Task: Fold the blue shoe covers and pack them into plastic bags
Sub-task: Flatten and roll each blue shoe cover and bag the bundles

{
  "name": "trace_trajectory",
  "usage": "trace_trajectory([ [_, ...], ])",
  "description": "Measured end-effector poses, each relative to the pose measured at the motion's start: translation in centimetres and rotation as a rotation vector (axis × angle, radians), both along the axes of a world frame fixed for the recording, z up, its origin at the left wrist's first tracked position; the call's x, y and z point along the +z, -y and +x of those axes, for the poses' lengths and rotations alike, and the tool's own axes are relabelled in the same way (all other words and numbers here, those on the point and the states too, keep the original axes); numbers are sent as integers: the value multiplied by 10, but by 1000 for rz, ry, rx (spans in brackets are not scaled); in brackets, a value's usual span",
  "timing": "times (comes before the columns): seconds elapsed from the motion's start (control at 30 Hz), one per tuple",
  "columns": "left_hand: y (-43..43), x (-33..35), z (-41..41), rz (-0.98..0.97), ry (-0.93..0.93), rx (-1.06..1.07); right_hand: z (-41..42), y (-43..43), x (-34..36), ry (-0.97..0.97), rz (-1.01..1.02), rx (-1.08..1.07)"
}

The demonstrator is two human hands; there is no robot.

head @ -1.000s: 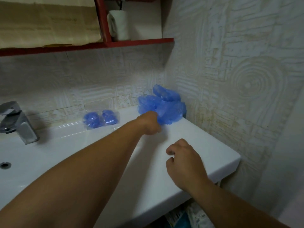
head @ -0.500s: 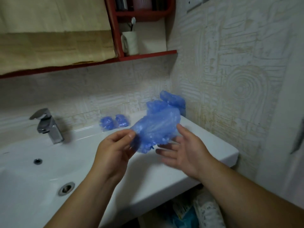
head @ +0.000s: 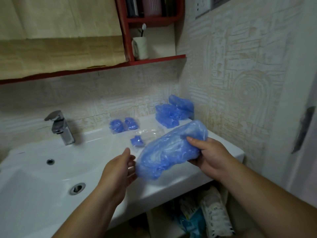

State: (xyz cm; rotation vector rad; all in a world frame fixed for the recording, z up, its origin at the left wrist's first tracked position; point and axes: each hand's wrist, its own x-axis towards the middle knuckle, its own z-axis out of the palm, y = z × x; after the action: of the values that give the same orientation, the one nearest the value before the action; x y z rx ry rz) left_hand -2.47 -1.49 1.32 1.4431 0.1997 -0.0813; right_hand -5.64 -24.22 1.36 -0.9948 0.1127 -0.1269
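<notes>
A blue shoe cover [head: 169,151] is stretched out above the white sink counter [head: 228,145]. My right hand [head: 208,154] grips its right end, thumb on top. My left hand [head: 120,169] is at its left end with fingers relaxed, touching or nearly touching the elastic edge. A heap of loose blue shoe covers [head: 175,111] lies in the back right corner. Two packed bags with folded blue covers [head: 123,125] lie by the back wall. A clear plastic bag [head: 151,133] with one folded blue cover [head: 137,140] in it lies behind the held cover.
A chrome tap [head: 60,127] stands at the back left, with the basin drain [head: 77,188] in front. A red shelf [head: 154,59] with a white cup hangs above. Bags and packets [head: 205,215] sit below the counter. Textured wall on the right.
My left hand took one cover off the heap and brought it forward. My right hand then took hold of its right end, and the cover now hangs spread between both hands.
</notes>
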Motion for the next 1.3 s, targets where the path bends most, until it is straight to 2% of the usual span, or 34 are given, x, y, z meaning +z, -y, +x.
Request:
trace_trajectory([
  [0.07, 1, 5, -5, 148, 148, -82, -5, -3, 2, -18, -34, 59],
  [0.13, 6, 17, -12, 319, 322, -263, -7, -8, 4, -37, -70, 131],
  [0.2, 12, 23, -15, 404, 385, -496, -9, -13, 5, -57, -93, 198],
  [0.27, 18, 22, -14, 459, 419, -628, -11, -18, 5, -85, -94, 261],
  [0.33, 23, 17, -12, 439, 411, -542, -11, -18, 5, -100, -80, 289],
  [0.43, 27, 10, -7, 411, 395, -242, -8, -12, 5, -59, -73, 323],
  [0.5, 27, 8, -5, 340, 345, -120, -8, -10, 4, -55, -131, 308],
  [0.63, 32, 6, -7, 279, 310, -67, -11, -27, -3, -57, -702, 309],
  [0.73, 37, 7, -13, 198, 255, -104, -9, -37, -5, -21, -815, 188],
  [0.8, 37, 8, -17, 20, 178, -163, -7, -34, -4, -27, -892, 112],
  [0.87, 33, 11, -17, -137, 131, -131, -5, -31, -4, -61, -898, 60],
  [1.0, 16, 13, -6, -215, 136, 14, -8, -25, 2, -122, -784, -22],
  [1.1, 7, 10, -1, -253, 144, 50, -9, -24, 3, -173, -727, 90],
  [1.2, 7, 9, -3, -242, 157, -8, -9, -27, -1, -214, -654, 256],
  [1.3, 10, 7, -6, -191, 168, -86, -10, -29, -2, -160, -525, 268],
])
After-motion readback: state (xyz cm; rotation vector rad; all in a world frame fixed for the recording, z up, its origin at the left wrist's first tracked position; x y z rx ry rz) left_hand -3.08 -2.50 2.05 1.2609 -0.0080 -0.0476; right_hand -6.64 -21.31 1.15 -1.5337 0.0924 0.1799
